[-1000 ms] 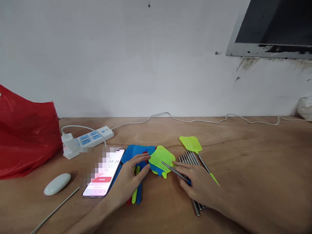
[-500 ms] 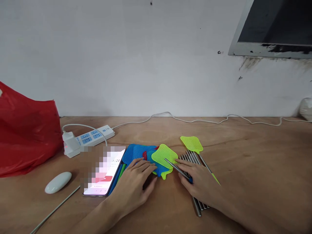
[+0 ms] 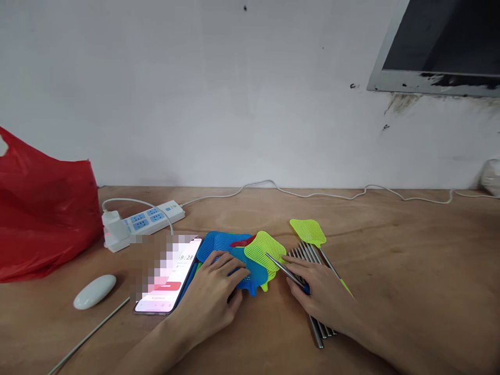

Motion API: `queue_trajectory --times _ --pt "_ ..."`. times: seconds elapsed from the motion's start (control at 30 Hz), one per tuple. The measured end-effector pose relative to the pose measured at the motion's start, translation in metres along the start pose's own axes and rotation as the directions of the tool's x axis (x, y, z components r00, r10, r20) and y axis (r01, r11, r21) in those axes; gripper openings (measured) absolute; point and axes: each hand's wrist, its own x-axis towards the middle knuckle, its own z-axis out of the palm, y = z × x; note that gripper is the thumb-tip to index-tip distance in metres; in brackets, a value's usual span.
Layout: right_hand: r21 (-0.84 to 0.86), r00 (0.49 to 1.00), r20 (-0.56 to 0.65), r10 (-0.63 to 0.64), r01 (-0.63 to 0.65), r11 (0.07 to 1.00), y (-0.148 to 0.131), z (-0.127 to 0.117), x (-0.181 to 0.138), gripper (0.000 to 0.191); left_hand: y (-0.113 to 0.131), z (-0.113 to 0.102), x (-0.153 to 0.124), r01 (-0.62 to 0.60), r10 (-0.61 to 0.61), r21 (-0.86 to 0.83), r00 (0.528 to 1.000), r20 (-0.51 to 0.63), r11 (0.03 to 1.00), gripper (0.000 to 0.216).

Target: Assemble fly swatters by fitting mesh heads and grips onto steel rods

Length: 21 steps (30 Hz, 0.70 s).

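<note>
My left hand (image 3: 216,284) lies over a blue fly swatter head (image 3: 255,271), its fingers curled down on the mesh and the thumb partly hidden below. Beneath and beside it are more blue mesh heads (image 3: 209,244), a sliver of a red one (image 3: 241,243) and a yellow-green head (image 3: 265,247). My right hand (image 3: 316,284) is closed around a metal rod (image 3: 287,271) with a blue end, its tip pointing up and left over the yellow-green head. Under that hand several bare metal rods (image 3: 314,328) lie side by side. Behind them rests a yellow-green fly swatter (image 3: 308,230) on a rod.
A lit phone (image 3: 170,281) lies left of the mesh heads. Farther left are a white mouse-shaped object (image 3: 95,291), a power strip (image 3: 156,216) with a plugged charger (image 3: 115,229), and a red plastic bag (image 3: 47,213). A white cable (image 3: 269,181) runs along the wall.
The blue fly swatter head under my left hand has slid toward me and now overlaps the yellow-green one. More of the red head shows. My right hand and its rod stay nearly still.
</note>
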Motion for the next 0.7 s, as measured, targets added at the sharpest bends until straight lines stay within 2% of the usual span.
queue_trajectory --times 0.17,0.3,0.4,0.47,0.53,0.6,0.7 --pt "0.010 1.000 -0.028 -0.005 0.005 1.000 0.001 0.002 0.000 0.041 0.000 -0.005 0.000 -0.038 0.038 -0.002 0.991 -0.127 0.999 0.025" --pt "0.093 0.987 -0.158 -0.009 0.024 0.995 0.003 -0.001 0.003 0.032 -0.005 -0.009 0.001 -0.064 0.089 0.104 0.963 -0.255 0.993 0.027" --pt "0.212 0.975 -0.215 0.060 -0.013 0.977 0.002 -0.008 0.005 0.024 -0.006 -0.012 0.002 -0.053 0.111 0.192 0.945 -0.308 0.980 0.031" --pt "0.348 0.979 -0.151 0.134 -0.075 0.935 -0.001 -0.013 0.006 0.029 -0.006 -0.013 0.002 -0.033 0.110 0.227 0.936 -0.333 0.973 0.033" --pt "0.519 0.984 0.004 0.178 -0.154 0.840 -0.005 -0.017 0.006 0.040 -0.006 -0.013 0.001 -0.021 0.104 0.241 0.935 -0.338 0.970 0.036" --pt "0.645 0.972 0.170 0.165 -0.236 0.726 -0.009 -0.020 0.006 0.048 -0.007 -0.011 0.000 -0.014 0.097 0.243 0.938 -0.332 0.970 0.042" --pt "0.703 0.948 0.295 0.118 -0.299 0.646 -0.013 -0.021 0.006 0.051 -0.008 -0.009 -0.002 -0.014 0.096 0.245 0.940 -0.326 0.969 0.047"
